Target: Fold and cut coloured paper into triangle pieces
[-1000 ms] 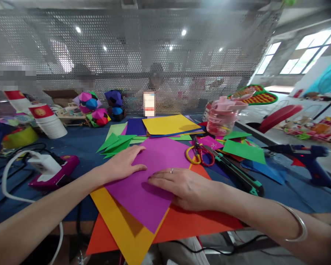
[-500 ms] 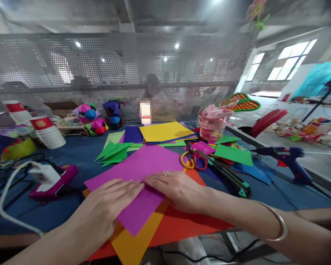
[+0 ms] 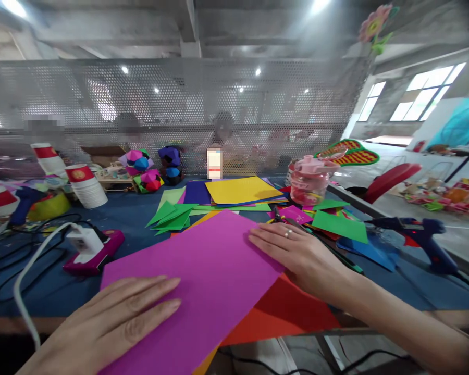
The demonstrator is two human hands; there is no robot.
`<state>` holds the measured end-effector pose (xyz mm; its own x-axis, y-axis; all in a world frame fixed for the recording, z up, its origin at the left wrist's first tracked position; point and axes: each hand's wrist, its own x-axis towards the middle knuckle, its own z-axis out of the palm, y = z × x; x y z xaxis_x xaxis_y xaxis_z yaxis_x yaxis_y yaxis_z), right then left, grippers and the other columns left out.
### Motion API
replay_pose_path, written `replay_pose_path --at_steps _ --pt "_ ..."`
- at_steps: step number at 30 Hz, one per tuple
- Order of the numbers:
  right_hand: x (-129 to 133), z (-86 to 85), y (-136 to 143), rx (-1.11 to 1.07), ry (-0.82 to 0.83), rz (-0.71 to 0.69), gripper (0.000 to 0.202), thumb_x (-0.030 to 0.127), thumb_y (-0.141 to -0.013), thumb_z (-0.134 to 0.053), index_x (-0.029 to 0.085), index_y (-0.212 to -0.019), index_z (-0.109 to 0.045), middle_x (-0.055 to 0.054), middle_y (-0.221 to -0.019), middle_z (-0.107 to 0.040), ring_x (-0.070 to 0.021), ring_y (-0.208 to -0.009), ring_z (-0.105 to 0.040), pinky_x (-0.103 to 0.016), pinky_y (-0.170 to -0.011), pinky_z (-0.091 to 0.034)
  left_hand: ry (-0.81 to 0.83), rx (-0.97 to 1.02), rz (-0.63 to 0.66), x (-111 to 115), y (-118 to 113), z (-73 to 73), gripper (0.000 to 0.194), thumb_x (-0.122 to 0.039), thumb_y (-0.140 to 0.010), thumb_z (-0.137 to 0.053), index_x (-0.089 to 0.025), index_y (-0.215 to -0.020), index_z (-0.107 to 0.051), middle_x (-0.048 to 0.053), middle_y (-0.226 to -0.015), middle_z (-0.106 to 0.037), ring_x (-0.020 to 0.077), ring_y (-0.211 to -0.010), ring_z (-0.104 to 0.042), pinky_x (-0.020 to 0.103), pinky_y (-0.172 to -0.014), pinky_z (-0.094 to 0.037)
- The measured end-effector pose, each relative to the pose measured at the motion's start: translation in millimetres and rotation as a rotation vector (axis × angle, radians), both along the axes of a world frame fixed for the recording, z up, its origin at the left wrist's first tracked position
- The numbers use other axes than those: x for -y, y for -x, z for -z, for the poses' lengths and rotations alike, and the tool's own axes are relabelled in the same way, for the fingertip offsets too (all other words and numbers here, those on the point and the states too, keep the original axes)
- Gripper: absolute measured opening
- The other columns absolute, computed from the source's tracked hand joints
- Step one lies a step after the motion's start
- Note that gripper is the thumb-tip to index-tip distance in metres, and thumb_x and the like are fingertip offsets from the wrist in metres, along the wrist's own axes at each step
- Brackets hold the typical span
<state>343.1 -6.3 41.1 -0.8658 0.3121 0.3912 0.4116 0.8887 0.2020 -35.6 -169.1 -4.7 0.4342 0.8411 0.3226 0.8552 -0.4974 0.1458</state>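
Observation:
A large purple paper sheet (image 3: 203,276) lies in front of me at the table's near side. My left hand (image 3: 128,307) rests on its left part, fingers stretched out flat; the thumb is hard to make out. On the sheet's right edge lies my right hand (image 3: 297,255), with a ring, its fingers also stretched and its thumb hidden. Beneath the purple sheet show red-orange paper (image 3: 285,312) and a little yellow-orange paper. Scissors (image 3: 276,213) and a cutter (image 3: 352,263) lie beyond my right hand, mostly covered by it.
Folded green pieces (image 3: 172,216) and a stack topped by a yellow sheet (image 3: 242,190) lie behind. A purple power strip (image 3: 113,245) with cables and paper cups (image 3: 86,187) stand left. A pink bottle (image 3: 308,179) and a blue glue gun (image 3: 426,239) are right.
My hands have moved apart from the sheet's middle, left hand down-left, right hand to the right. The purple sheet now spans more of the view and covers more orange paper. The view has shifted slightly.

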Motion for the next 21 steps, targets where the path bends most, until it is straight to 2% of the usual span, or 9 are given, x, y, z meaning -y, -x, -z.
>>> replay_pose_path --at_steps 2,5,9,11,14,16,18,21 --pt "15.4 2.9 -17.0 -0.006 -0.075 0.046 0.066 0.001 -0.084 -0.043 0.017 -0.148 -0.05 -0.009 -0.147 -0.057 -0.0248 -0.137 -0.052 -0.046 -0.112 -0.048 0.001 -0.01 0.053 -15.6 -3.0 -3.7 0.058 -0.027 -0.101 -0.037 -0.054 -0.152 -0.031 -0.011 -0.152 -0.05 0.022 -0.137 -0.052 0.038 -0.117 -0.039" --pt "38.7 13.4 -37.2 0.026 -0.146 0.085 0.07 -0.002 -0.078 -0.042 0.016 -0.145 -0.051 -0.008 -0.145 -0.059 -0.0229 -0.132 -0.057 -0.043 -0.105 -0.054 0.052 -0.022 0.16 -34.3 -10.7 -12.0 0.06 -0.024 -0.099 -0.044 -0.044 -0.154 -0.035 -0.005 -0.155 -0.048 0.0231 -0.139 -0.05 0.04 -0.117 -0.038" --pt "62.0 25.4 -45.2 0.078 -0.141 0.095 0.068 -0.004 -0.075 -0.038 0.017 -0.135 -0.062 -0.004 -0.133 -0.068 -0.0188 -0.115 -0.069 -0.034 -0.092 -0.062 0.085 -0.078 0.268 -36.4 -26.9 -26.6 0.073 -0.015 -0.094 -0.048 -0.033 -0.16 -0.023 -0.001 -0.158 -0.043 0.0201 -0.142 -0.046 0.035 -0.117 -0.039" --pt "68.0 27.3 -44.6 0.082 -0.122 0.078 0.064 -0.003 -0.077 -0.037 0.017 -0.131 -0.065 -0.004 -0.13 -0.069 -0.0179 -0.113 -0.071 -0.031 -0.089 -0.063 0.089 -0.122 0.31 -34.0 -32.7 -28.1 0.077 -0.018 -0.092 -0.053 -0.029 -0.161 -0.019 0.001 -0.16 -0.04 0.021 -0.144 -0.044 0.035 -0.118 -0.037" --pt "70.7 27.8 -48.4 0.069 -0.042 0.075 0.067 -0.003 -0.075 -0.038 0.018 -0.133 -0.064 -0.003 -0.132 -0.068 -0.0181 -0.113 -0.07 -0.03 -0.09 -0.063 0.116 -0.133 0.394 -37.5 -29.7 -14.3 0.074 -0.03 -0.095 -0.053 -0.028 -0.161 -0.02 0.002 -0.161 -0.038 0.0227 -0.144 -0.043 0.035 -0.119 -0.034" --pt "68.9 28.2 -56.2 0.023 0.065 0.095 0.076 -0.004 -0.07 -0.04 0.022 -0.139 -0.06 -0.002 -0.135 -0.067 -0.0186 -0.116 -0.069 -0.031 -0.094 -0.061 0.068 -0.17 0.434 -44.9 -19.5 3.4 0.063 -0.02 -0.103 -0.041 -0.032 -0.161 -0.019 -0.001 -0.157 -0.045 0.0161 -0.142 -0.045 0.03 -0.119 -0.032" --pt "64.8 28.6 -66.0 -0.03 0.212 0.138 0.08 -0.003 -0.069 -0.042 0.026 -0.143 -0.057 -0.002 -0.137 -0.065 -0.0204 -0.121 -0.066 -0.034 -0.098 -0.059 -0.003 -0.202 0.375 -54.0 -5.8 22.7 0.064 -0.008 -0.105 -0.03 -0.038 -0.16 -0.018 -0.005 -0.154 -0.048 0.0112 -0.143 -0.042 0.028 -0.119 -0.03" --pt "56.7 28.2 -75.3 -0.1 0.45 0.212 0.065 0.005 -0.082 -0.051 0.03 -0.142 -0.059 -0.004 -0.137 -0.066 -0.0246 -0.121 -0.066 -0.037 -0.098 -0.058 -0.044 -0.238 0.434 -66.7 12.7 45.7 0.062 -0.008 -0.106 -0.027 -0.037 -0.16 -0.018 -0.004 -0.154 -0.049 0.011 -0.146 -0.038 0.028 -0.12 -0.029"
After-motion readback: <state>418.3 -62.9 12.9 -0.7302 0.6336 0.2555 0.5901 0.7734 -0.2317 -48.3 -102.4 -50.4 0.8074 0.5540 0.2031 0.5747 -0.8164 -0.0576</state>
